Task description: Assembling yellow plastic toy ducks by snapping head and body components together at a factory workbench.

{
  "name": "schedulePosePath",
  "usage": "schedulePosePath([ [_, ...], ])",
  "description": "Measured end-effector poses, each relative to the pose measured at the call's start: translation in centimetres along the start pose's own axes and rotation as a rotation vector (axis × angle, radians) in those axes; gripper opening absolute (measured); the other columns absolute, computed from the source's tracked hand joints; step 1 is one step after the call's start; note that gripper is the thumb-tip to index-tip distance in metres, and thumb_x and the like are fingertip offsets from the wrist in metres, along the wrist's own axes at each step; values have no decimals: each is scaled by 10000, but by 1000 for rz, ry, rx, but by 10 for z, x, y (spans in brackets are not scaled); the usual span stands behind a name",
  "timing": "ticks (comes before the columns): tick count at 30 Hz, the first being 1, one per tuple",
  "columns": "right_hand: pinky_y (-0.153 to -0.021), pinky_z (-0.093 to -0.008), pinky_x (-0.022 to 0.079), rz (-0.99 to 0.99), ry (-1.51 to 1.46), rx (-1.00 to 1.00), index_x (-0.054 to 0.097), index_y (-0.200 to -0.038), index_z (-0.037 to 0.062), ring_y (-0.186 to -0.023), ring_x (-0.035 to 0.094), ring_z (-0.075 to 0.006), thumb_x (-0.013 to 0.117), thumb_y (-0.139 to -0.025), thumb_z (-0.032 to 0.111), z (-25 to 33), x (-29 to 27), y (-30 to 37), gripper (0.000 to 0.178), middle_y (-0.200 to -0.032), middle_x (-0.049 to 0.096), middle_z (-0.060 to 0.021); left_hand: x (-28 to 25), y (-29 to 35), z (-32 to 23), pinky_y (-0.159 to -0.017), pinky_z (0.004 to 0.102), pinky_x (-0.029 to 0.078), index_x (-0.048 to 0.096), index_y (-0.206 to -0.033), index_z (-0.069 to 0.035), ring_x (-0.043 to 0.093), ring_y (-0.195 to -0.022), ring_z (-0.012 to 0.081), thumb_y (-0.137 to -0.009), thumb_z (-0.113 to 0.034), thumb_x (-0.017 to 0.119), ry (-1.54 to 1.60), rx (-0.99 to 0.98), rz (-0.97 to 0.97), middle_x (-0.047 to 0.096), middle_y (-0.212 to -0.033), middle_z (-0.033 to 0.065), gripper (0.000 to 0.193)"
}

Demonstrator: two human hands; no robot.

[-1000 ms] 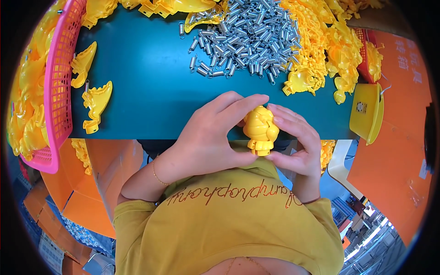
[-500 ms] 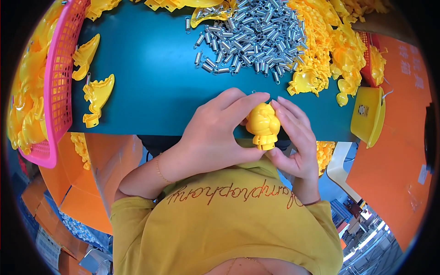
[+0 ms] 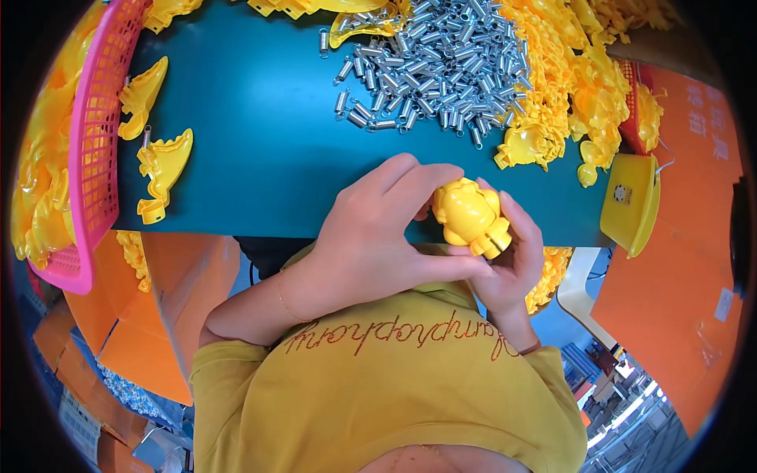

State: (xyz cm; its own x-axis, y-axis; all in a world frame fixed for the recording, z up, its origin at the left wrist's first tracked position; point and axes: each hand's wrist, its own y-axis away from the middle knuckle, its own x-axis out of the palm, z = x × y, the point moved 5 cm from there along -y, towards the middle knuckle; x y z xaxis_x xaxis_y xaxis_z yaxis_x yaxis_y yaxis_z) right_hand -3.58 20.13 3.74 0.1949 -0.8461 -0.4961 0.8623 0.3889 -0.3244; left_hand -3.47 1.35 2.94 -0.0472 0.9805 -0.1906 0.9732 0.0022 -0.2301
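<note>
Between my two hands is a rounded yellow plastic figure [image 3: 471, 211], tilted, with its narrower base toward my right palm. My left hand [image 3: 377, 225] is closed on it, with index finger at the top and thumb below near the base. My right hand [image 3: 516, 256] cups it from the right, fingers curled behind it and partly hidden. Beyond the hands lies a heap of metal springs [image 3: 441, 67] on the teal tabletop [image 3: 244, 118]. Two loose yellow shell pieces [image 3: 167, 169] lie at the left of the tabletop.
A pink basket [image 3: 96, 142] full of yellow parts stands at the left edge. Piled yellow parts [image 3: 544, 87] flank the springs on the right. A yellow tub [image 3: 628, 203] hangs at the right table edge, near a red basket [image 3: 628, 102]. Orange boxes [image 3: 130, 315] stand below left.
The yellow figure has turned, its base swinging to the right, and moved slightly right. My right hand has rotated and curled further around it; my left thumb has shifted right.
</note>
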Motion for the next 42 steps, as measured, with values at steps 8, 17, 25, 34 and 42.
schedulePosePath([
  [8, -1049, -430, 520, -14, -353, 242, 498, -1424, -97, -1266, 626, -353, 883, -808, 117, -4, -5, 8, 757, -1347, 616, -308, -15, -2, -2, -854, 334, 554, 710, -1289, -118, 639, -885, 207, -677, -243, 959, 45, 75, 101, 630, -1072, 61, 672],
  [17, -1000, -388, 492, 155, -189, 190, 575, -1385, -52, -1166, 629, -303, 873, -808, 234, 13, -15, -9, 710, -1302, 641, -208, -9, -1, -3, -874, 341, 569, 706, -1257, -52, 705, -1004, 249, -684, -186, 944, 153, 8, 241, 731, -1147, 111, 634],
  [25, -922, -360, 517, 178, -255, 201, 659, -1301, -27, -1060, 653, -274, 884, -788, 223, 14, -20, -7, 613, -1214, 662, -169, -9, 6, -6, -830, 343, 576, 738, -1145, -70, 720, -941, 247, -687, -254, 941, 169, 19, 229, 753, -1085, 67, 534],
  [34, -1019, -377, 493, -38, -855, 384, 596, -1357, -21, -1231, 607, -280, 858, -812, 99, 8, 1, 2, 616, -1276, 626, -177, -4, 3, -3, -844, 329, 568, 727, -1152, -14, 707, -997, 235, -632, -144, 977, 318, 5, 155, 737, -1103, 110, 591],
  [42, -1028, -407, 510, 135, -256, 110, 627, -1325, 1, -1247, 615, -318, 827, -836, 88, 19, -7, -20, 536, -1347, 619, -203, -6, 6, -4, -891, 365, 549, 712, -1198, -39, 696, -1027, 259, -672, -112, 944, 225, 41, 154, 740, -1143, 88, 580],
])
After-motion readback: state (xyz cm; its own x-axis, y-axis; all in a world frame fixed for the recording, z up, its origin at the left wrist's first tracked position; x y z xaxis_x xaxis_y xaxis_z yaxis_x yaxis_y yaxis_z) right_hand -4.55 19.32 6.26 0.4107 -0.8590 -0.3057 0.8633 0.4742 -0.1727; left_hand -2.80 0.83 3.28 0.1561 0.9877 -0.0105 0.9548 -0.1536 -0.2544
